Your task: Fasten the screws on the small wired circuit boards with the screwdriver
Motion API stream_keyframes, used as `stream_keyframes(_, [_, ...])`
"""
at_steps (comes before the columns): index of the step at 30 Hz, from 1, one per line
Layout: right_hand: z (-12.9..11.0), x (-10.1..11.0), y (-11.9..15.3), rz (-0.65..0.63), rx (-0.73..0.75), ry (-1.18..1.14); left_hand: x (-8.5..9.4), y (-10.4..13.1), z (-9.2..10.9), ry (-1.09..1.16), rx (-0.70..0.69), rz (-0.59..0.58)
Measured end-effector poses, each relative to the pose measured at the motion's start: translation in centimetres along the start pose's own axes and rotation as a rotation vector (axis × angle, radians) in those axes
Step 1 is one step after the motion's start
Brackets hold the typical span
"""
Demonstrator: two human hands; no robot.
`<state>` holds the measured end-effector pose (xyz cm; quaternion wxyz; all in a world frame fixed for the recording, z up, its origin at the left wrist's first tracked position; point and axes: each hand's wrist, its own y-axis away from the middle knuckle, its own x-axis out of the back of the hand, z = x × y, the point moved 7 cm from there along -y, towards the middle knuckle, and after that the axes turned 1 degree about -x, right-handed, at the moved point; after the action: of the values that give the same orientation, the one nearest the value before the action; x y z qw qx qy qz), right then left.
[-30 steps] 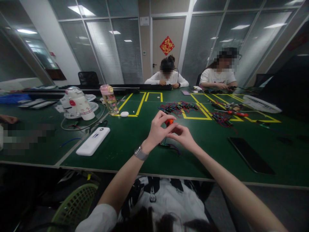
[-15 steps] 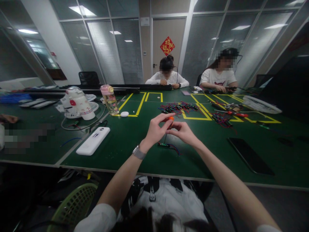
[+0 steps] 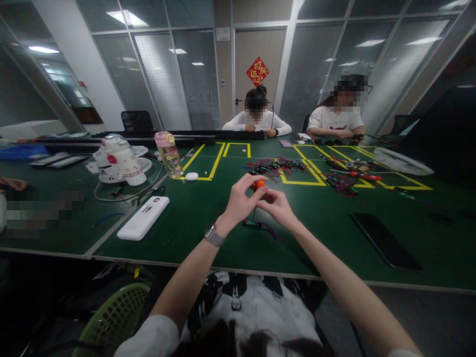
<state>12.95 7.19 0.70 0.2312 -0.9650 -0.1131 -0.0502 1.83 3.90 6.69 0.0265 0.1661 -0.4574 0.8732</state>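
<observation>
Left hand (image 3: pixel 242 198) and right hand (image 3: pixel 280 207) pinch fingers around the screwdriver (image 3: pixel 260 184); the near board (image 3: pixel 253 224) below looks unfinished

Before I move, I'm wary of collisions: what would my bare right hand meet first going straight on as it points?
Probably the bare left hand or the orange-topped, thin-shafted tool it grips; your right hand is close to both, so depth is unclear.

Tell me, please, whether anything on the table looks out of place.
Slightly odd: a lone blue wire lies at left, apart from the tangled wired circuit boards, and pale specks (perhaps debris) dot the table left of the watch.
</observation>
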Motion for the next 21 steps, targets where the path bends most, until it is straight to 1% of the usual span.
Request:
stream_keyframes(4, [-0.4,0.2,0.0,-0.024,0.017,-0.003,-0.3,0.1,-0.3,0.144,0.051,-0.073])
stream_keyframes(8, [-0.4,0.1,0.0,-0.041,0.020,0.000,-0.6,0.2,-1.0,0.252,0.111,-0.087])
stream_keyframes(11, [-0.1,0.1,0.1,-0.025,0.010,0.000,-0.5,0.2,-1.4,0.247,0.147,-0.063])
stream_keyframes(14, [0.2,-0.1,0.2,-0.013,0.003,0.003,-0.4,0.1,-1.5,0.243,0.153,-0.052])
stream_keyframes(21, [0.0,-0.4,0.5,-0.017,0.029,-0.030,0.4,-0.1,-1.1,0.124,0.048,0.027])
